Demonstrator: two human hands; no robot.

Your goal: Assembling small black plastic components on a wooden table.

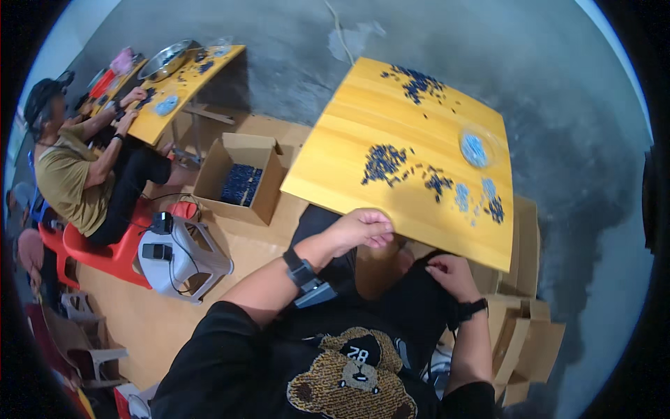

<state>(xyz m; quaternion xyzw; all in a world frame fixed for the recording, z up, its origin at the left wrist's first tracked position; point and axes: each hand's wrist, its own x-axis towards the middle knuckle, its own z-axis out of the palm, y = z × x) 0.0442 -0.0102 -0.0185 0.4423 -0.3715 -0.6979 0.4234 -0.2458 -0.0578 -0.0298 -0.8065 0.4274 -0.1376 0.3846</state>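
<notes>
Steel bowl: on the neighbouring table, between ten and eleven o'clock from me; I can't make out its contents.
Cardboard box: on the floor at my ten o'clock, flaps up, dark blue pieces massed inside.
My left hand: at the near edge of my yellow table, fingers bent, tips drawn narrow; I can't tell whether they pinch anything.
Near dark pile: on my table at twelve o'clock from those fingertips, a little apart, my left hand the nearer; its spread runs roughly eight to two, single pieces pointing every way.
Far dark pile: toward the far edge, between twelve and one.
My right hand: beyond the near edge, over my lap, fingers curled; whether they hold anything I can't tell. A small dark bunch lies at its twelve.
Light blue heap: at one o'clock from my right fingertips.
Clear dish: between one and two from my left fingertips, holding light blue pieces.
Carton: at four o'clock from my right hand; contents unclear.
</notes>
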